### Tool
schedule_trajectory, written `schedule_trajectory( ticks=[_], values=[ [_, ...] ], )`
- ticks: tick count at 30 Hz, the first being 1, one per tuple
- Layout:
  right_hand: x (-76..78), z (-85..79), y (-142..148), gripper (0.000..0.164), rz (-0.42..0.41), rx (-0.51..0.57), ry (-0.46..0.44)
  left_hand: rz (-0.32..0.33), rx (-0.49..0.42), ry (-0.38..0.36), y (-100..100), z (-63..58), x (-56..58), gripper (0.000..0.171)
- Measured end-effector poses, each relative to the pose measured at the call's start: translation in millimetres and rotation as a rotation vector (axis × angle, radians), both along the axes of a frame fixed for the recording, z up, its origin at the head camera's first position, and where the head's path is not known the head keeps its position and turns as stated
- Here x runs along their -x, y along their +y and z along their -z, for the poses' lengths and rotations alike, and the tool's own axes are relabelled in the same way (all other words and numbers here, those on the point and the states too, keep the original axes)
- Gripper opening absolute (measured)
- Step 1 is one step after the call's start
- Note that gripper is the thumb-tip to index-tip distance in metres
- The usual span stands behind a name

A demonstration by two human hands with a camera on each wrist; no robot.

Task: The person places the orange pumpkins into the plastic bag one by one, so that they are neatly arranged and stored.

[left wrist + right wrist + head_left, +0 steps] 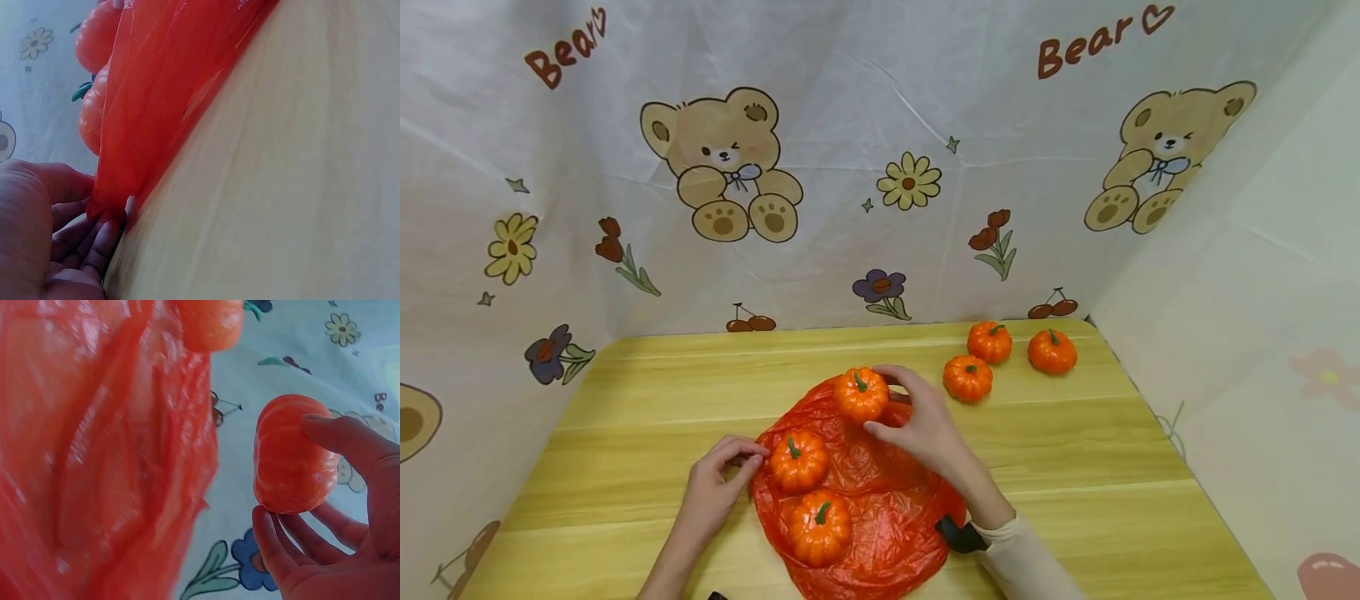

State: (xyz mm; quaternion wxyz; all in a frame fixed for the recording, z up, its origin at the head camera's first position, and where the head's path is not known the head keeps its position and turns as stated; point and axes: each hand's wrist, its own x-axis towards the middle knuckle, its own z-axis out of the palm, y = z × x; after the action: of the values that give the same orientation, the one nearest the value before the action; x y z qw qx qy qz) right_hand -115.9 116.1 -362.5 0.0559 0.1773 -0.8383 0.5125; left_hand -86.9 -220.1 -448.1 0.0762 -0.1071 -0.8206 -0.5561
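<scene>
A red plastic bag [880, 517] lies spread on the table with two small orange pumpkins, one pumpkin [800, 461] at its left side and another pumpkin [820, 528] nearer the front. My left hand [718, 483] pinches the bag's left edge between thumb and fingers, which the left wrist view shows close to the table top. Over the bag's far side my right hand [925, 421] holds a third pumpkin [861, 395] with a green stem. In the right wrist view the thumb presses one side of this held pumpkin [294, 456] and the fingertips support the other.
At the back right of the wooden table [1075, 450] stand a front pumpkin [967, 379], a rear pumpkin [989, 342] and a right-hand pumpkin [1052, 352]. A bear-printed cloth [835, 100] hangs behind the table. A black strap [961, 535] is at the right wrist.
</scene>
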Motion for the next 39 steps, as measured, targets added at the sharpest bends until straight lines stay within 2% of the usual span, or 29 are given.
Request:
schedule_trajectory(
  ticks=[10, 24, 32, 35, 39],
  values=[
    [-1.9, 17.9, -11.3, 0.076, -0.059, -0.048, -0.052, -0.003, 0.005, -0.026, 3.1, -2.0, 0.5, 0.012],
    [4.3, 35.9, -16.2, 0.074, -0.073, -0.167, -0.002, 0.0, 0.017, -0.02, 0.9, -6.8, 2.6, 0.012],
    [4.1, 31.4, -19.1, 0.075, -0.061, -0.252, 0.013, 0.004, 0.015, 0.0, -0.5, -8.3, 4.3, 0.012],
    [1.6, 24.4, -15.2, 0.075, -0.052, -0.233, -0.005, 0.008, 0.008, -0.012, 0.4, -7.1, 2.8, 0.011],
    [0.8, 15.7, -6.7, 0.071, -0.032, -0.149, -0.001, -0.002, 0.004, -0.037, 1.1, -5.2, 0.4, 0.01]
  ],
)
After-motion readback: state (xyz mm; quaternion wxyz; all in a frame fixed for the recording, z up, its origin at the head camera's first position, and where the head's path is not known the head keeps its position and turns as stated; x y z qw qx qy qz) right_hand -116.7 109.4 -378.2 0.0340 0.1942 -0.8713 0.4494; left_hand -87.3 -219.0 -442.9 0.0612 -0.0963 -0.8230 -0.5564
